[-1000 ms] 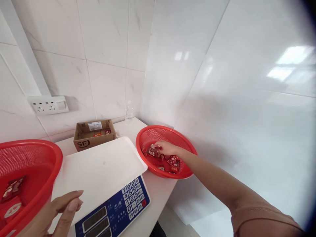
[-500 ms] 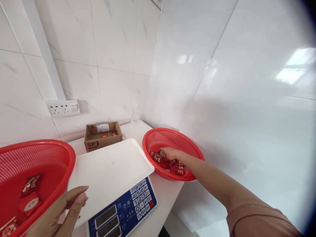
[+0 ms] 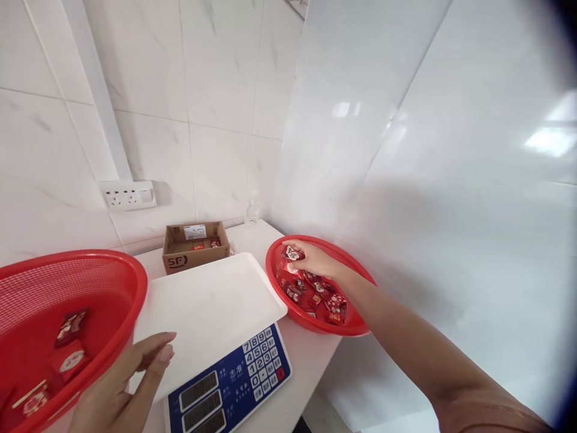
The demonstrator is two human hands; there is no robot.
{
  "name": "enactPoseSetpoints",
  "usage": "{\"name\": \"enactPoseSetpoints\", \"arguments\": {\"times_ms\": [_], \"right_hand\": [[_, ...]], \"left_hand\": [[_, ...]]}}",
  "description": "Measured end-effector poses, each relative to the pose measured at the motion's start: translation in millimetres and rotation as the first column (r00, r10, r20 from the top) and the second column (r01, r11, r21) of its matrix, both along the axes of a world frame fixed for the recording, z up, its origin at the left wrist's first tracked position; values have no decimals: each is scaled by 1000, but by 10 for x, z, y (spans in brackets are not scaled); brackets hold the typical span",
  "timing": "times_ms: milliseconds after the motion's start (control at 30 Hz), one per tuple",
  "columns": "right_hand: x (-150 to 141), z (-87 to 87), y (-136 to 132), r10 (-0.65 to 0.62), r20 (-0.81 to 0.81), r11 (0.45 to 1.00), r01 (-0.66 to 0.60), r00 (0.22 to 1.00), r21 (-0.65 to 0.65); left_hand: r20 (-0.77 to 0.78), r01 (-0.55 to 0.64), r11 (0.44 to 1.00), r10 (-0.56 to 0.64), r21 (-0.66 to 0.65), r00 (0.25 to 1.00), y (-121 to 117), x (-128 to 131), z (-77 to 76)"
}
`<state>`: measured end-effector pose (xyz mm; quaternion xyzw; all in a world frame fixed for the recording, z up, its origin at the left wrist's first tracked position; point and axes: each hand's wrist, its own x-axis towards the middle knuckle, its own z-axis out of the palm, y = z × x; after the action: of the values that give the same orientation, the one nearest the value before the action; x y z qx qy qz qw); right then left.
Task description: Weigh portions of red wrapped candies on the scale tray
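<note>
My right hand point(image 3: 315, 261) is in the right red basket point(image 3: 368, 328), closed on red-wrapped snack packets point(image 3: 292, 253). More small red and dark-red packets point(image 3: 318, 288) lie loose below it on the basket's bottom. In front of the white scale pan point(image 3: 216, 297), my left hand point(image 3: 128, 379) hovers with thumb and forefinger stretched and slightly apart, nothing seen between them; its other fingers are mostly hidden. Beside that hand stands the larger left red basket point(image 3: 135, 288), where a few packets point(image 3: 71, 358) lie.
The scale's blue keypad and display panel point(image 3: 234, 379) faces me. A small cardboard box point(image 3: 193, 260) with a few red packets stands behind the pan. A clear plastic bottle or cup point(image 3: 253, 210) is in the table's back corner. Walls close in behind and to the right.
My right hand has risen from the packets toward the basket's far left rim, now with packets in its fingers. My left hand keeps nearly the same pose. The view has shifted slightly.
</note>
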<state>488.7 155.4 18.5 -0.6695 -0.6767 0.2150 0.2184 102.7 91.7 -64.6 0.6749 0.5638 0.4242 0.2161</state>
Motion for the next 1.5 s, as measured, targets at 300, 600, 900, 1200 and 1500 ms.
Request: {"name": "enactPoseSetpoints", "arguments": {"times_ms": [300, 600, 900, 1200, 1500], "right_hand": [[-1113, -88, 3, 200, -371, 966, -247, 907, -83], [-1397, -146, 47, 274, -61, 955, -279, 960, -98], [-1337, -177, 35, 207, -40, 971, -210, 978, -116], [-1361, -180, 5, 189, -75, 981, -185, 979, 63], [-1423, -290, -106, 419, 104, 907, -413, 902, -76]], "left_hand": [[-19, 45, 996, -46, -76, 999, -132, 137, 309], [0, 16, 996, -17, -85, 1000, -138, 75, 381], [1, 23, 996, -23, -92, 1000, -141, 75, 392], [-46, 37, 995, -41, -93, 998, -137, 77, 366], [-78, 50, 993, -59, -105, 995, -157, 93, 376]]}}
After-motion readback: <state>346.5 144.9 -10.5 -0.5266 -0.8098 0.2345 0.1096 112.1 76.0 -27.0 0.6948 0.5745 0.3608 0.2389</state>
